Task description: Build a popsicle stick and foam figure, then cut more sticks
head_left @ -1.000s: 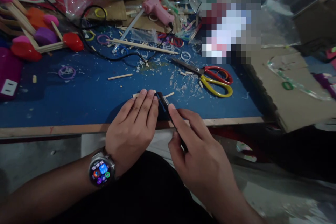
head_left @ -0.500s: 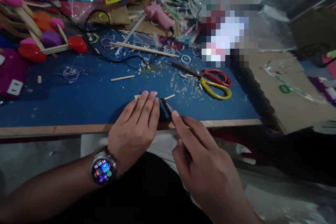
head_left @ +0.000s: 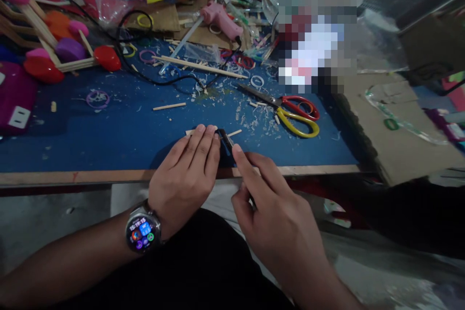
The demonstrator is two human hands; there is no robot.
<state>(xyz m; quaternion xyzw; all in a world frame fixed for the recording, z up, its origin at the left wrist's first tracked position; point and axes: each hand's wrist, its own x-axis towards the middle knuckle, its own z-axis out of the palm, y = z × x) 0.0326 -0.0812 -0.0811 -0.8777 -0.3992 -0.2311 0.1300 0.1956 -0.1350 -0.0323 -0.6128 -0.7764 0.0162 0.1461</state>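
Observation:
My left hand point(head_left: 187, 174) lies flat, fingers together, pressing a short wooden stick point(head_left: 190, 132) onto the blue mat point(head_left: 119, 131); only the stick's ends show past the fingertips. My right hand point(head_left: 271, 208) grips a dark craft knife point(head_left: 225, 139), index finger stretched along its back. The blade tip rests on the stick right beside my left fingertips. A smartwatch point(head_left: 142, 233) sits on my left wrist.
Red-and-yellow scissors point(head_left: 290, 107) lie to the right on the mat. A pink glue gun point(head_left: 221, 18), a black cord point(head_left: 160, 80), long sticks and wood shavings lie beyond. Coloured stick toys point(head_left: 54, 55) sit far left. Cardboard point(head_left: 395, 140) lies at the right.
The knife drew back toward me half a second ago, then moved forward again to the stick. My left hand stayed pressed in place.

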